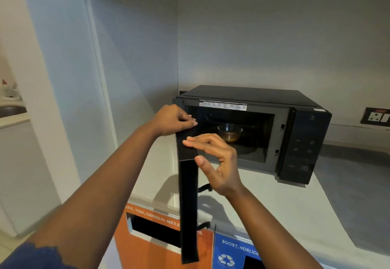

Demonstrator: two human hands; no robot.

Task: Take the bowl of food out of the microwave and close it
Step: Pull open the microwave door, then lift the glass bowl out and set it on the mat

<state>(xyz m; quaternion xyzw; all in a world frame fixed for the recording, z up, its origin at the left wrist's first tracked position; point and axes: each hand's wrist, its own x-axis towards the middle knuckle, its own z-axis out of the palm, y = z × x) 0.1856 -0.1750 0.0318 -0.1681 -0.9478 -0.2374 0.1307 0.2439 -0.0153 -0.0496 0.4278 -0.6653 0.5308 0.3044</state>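
Two hands: both were on the open microwave door, none on the bowl.
Counter (pixel 274 211): a pale surface in a wall recess; it carried the microwave toward its back right corner.
Bins: an orange bin front (pixel 152 245) with a dark slot and a blue bin front (pixel 234 254) with a recycling mark sat under the counter's front edge.
Microwave (pixel 253 129): black, cavity open, control panel on its right side.
Door (pixel 187 184): swung out toward the camera, seen edge-on as a tall dark strip past the counter's front edge.
Left hand (pixel 173 121): fingers closed together, pinching the door's top corner.
Right hand (pixel 215 161): fingers spread and apart, fingertips resting flat on the door's upper edge, thumb beside its inner face; it gripped nothing.
Bowl (pixel 230 132): clear glass with brownish food, upright in the middle of the cavity floor, well apart from both hands.
Socket (pixel 376 116): a dark switch plate on the wall at the counter's far right edge.
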